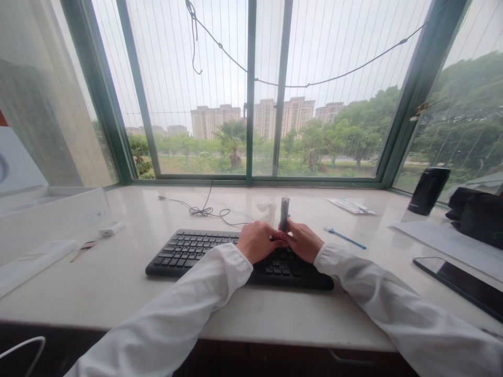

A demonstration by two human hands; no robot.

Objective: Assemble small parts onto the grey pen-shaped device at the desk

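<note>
A grey cylinder (284, 213) stands upright between my two hands, its lower end hidden by my fingers. My left hand (257, 242) and my right hand (301, 241) meet around its base, and both grip it. A small dark piece shows between my fingers, too small to identify. Both hands are just above the middle of a black computer keyboard (192, 251), and white sleeves cover my forearms.
The white stone sill (251, 309) holds a coiled black cable (202, 211), a blue-handled tool (345, 238), a black phone (459, 285), a black cylinder (428, 191), a dark bag (479, 220) and white boxes at left. A window stands behind.
</note>
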